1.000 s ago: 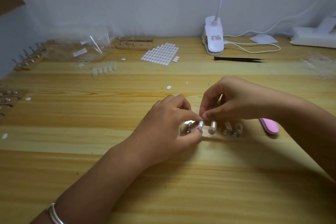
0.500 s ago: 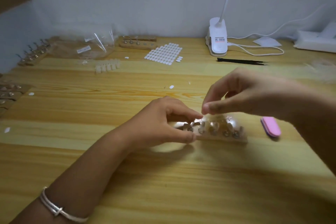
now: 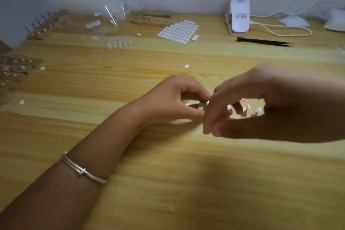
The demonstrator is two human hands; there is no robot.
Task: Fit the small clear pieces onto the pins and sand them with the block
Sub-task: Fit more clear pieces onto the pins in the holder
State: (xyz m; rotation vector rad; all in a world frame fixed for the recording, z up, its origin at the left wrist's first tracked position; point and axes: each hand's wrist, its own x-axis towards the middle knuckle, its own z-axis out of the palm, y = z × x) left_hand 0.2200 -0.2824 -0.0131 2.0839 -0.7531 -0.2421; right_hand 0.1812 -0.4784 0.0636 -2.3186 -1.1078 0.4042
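Right hand (image 3: 257,99) swung across, now covering pin block (image 3: 248,111); sanding block hidden. Left hand (image 3: 173,101) grip pinched on block's left end. Right grip: cannot tell, blurred. Clear pieces on pins, on bench (image 3: 168,183). Risk: sweeping fingers knocking pieces off.

A white clip lamp (image 3: 239,13) stands at the wooden table's (image 3: 168,183) far edge. Black tweezers (image 3: 263,41), probably, lie just before it.
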